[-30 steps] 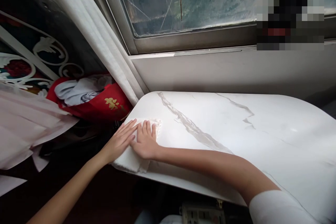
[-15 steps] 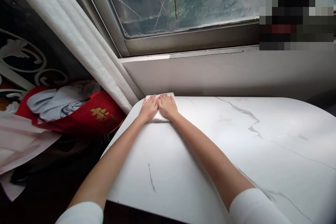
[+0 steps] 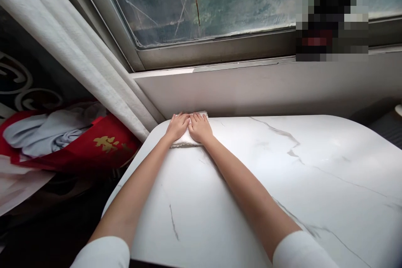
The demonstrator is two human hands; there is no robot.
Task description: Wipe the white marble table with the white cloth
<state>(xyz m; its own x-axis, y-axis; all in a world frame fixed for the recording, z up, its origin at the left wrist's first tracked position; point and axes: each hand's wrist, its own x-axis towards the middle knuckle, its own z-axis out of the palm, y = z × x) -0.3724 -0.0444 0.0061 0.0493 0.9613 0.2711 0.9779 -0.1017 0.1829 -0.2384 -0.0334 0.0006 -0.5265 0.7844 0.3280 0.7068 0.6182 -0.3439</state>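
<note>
A folded white cloth (image 3: 186,140) lies flat at the far left end of the white, grey-veined table (image 3: 220,201). On its left part rests my left hand (image 3: 178,126), palm down with the fingers stretched out. My right hand (image 3: 200,127) presses on the cloth's right part, also flat, its fingers extended toward the wall. The two hands touch or nearly touch at the thumbs. Both palms hide much of the cloth; its frayed edges show in front and behind.
Beyond the table stand a low wall (image 3: 235,92) and a window (image 3: 220,4). A pale curtain (image 3: 78,54) hangs at the left. Left of the table is a red bag (image 3: 84,155) with gold marking, holding grey fabric (image 3: 53,130). A pixelated patch covers the upper right.
The camera view has shifted a little, so the window, curtain and red bag sit farther left. Both hands stay flat on the cloth in almost the same place at the table's far end.
</note>
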